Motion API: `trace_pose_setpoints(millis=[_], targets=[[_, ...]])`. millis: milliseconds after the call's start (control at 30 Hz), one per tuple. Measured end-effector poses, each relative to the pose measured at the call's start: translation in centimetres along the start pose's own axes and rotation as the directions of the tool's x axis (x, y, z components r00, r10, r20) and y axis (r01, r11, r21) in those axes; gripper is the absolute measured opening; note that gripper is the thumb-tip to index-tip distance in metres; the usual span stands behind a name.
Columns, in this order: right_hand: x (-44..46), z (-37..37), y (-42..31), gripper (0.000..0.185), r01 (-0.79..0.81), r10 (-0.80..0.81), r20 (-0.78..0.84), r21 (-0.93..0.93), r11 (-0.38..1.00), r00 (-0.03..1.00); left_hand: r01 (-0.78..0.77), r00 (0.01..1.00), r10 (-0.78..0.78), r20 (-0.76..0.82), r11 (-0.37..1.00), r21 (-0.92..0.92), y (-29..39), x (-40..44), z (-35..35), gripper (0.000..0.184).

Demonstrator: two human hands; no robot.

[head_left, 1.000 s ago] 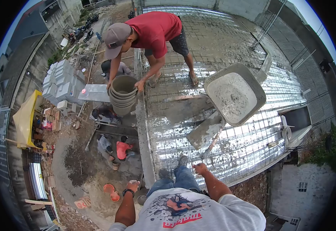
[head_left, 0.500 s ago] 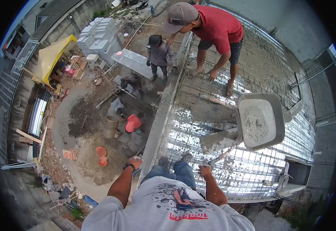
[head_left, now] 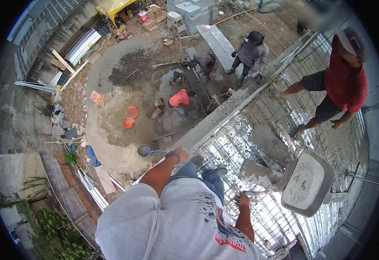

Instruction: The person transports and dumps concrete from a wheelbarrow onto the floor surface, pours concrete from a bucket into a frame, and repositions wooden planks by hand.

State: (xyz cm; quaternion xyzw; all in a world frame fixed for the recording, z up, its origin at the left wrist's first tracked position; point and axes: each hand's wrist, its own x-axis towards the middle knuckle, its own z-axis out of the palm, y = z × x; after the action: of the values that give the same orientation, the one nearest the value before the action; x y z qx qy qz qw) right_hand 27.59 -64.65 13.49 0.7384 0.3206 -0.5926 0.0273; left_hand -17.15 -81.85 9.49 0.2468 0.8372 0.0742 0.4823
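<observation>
My left hand (head_left: 181,154) reaches over the concrete edge beam (head_left: 198,135), a dark band round its wrist. It is blurred, so its fingers do not show clearly. Near that wrist ends a blue strip leading from a dark bucket (head_left: 143,150); whether I hold it is unclear. At the end of a wheelbarrow handle (head_left: 255,192) is my right hand (head_left: 242,199), fingers apart, with no clear grip on it. The wheelbarrow (head_left: 307,183) stands to the right, its grey tray smeared with wet concrete. Boards (head_left: 261,174) lie beside it.
Steel mesh (head_left: 224,149) over shiny decking surrounds my feet. A person in a red shirt (head_left: 345,82) stands on it at the upper right. Below the edge, several people work near orange tubs (head_left: 129,117) and a metal sheet (head_left: 217,41).
My view has swung left and down. The person in red has straightened up from bending and turned away. A dark bucket now shows beside my left wrist.
</observation>
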Motion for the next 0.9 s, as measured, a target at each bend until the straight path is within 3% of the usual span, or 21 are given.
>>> trace_pose_setpoints(millis=[100, 200, 233, 267, 300, 367, 400, 467, 567, 600, 700, 767, 833, 900], targets=[[0.7, 0.1, -0.9, 0.036, 0.039, -0.038, -0.043, 0.004, 0.999, 0.998, 0.053, 0.999, -0.052, 0.006, 0.996, -0.070, -1.5, -0.5, 0.5, 0.055], [-0.2, 0.5, -2.0, 0.031, 0.100, -0.099, -0.010, 0.038, 0.994, 0.995, -0.027, 0.998, 0.022, -0.062, 0.997, -0.078, -2.8, -0.7, 0.4, 0.047], [2.9, 0.4, -0.2, 0.031, 0.129, -0.129, -0.032, -0.012, 0.992, 0.991, 0.057, 0.998, -0.059, -0.005, 0.980, -0.193, -3.0, -0.4, 0.2, 0.042], [2.8, 1.0, -0.1, 0.030, 0.131, -0.130, -0.013, 0.109, 0.985, 0.991, 0.024, 1.000, -0.024, 0.000, 0.984, -0.176, -3.6, 0.2, 0.3, 0.040], [2.8, 1.3, -0.4, 0.030, 0.124, -0.123, -0.034, 0.031, 0.992, 0.992, 0.040, 0.999, -0.041, -0.001, 0.986, -0.159, -3.7, 0.3, 0.1, 0.039], [2.1, 2.0, -0.9, 0.034, 0.108, -0.108, -0.049, 0.007, 0.994, 0.993, 0.024, 1.000, -0.019, 0.018, 0.949, -0.315, -4.3, 1.0, -0.1, 0.033], [2.6, 2.1, -0.4, 0.037, 0.245, -0.256, -0.035, -0.186, 0.952, 0.966, 0.024, 1.000, -0.022, 0.009, 0.935, -0.355, -3.4, 0.4, -0.9, 0.030], [4.8, 2.1, 1.9, 0.046, 0.460, -0.503, 0.084, -0.553, 0.695, 0.860, 0.027, 0.997, -0.002, 0.072, 0.937, -0.347, -2.6, 1.1, -2.2, 0.030], [6.3, 3.5, 5.0, 0.055, 0.229, -0.248, -0.224, -0.107, 0.967, 0.942, 0.013, 0.995, 0.021, 0.100, 0.945, -0.326, -2.2, 2.6, -3.3, 0.031], [7.5, 3.6, 6.4, 0.053, 0.180, -0.181, -0.206, -0.023, 0.983, 0.962, 0.002, 0.994, 0.032, 0.102, 0.949, -0.316, -1.5, 3.1, -3.6, 0.031], [9.6, 3.8, 9.9, 0.053, 0.121, -0.103, -0.224, 0.066, 0.990, 0.969, 0.019, 0.988, 0.009, 0.157, 0.984, -0.176, 1.5, 3.5, -4.7, 0.034], [7.5, 3.2, 10.1, 0.033, 0.146, -0.112, -0.248, 0.123, 0.982, 0.962, -0.032, 0.982, 0.048, 0.184, 0.996, -0.088, 3.8, 3.9, -4.7, 0.029], [7.7, 3.3, 12.0, 0.034, 0.196, -0.151, -0.328, 0.109, 0.975, 0.933, -0.078, 0.968, 0.061, 0.245, 0.995, 0.059, 7.2, 4.3, -5.1, 0.029], [7.7, 3.1, 12.8, 0.038, 0.074, -0.058, -0.365, 0.031, 0.997, 0.929, -0.154, 0.939, 0.079, 0.335, 0.967, 0.203, 8.1, 9.2, -4.2, 0.030]])
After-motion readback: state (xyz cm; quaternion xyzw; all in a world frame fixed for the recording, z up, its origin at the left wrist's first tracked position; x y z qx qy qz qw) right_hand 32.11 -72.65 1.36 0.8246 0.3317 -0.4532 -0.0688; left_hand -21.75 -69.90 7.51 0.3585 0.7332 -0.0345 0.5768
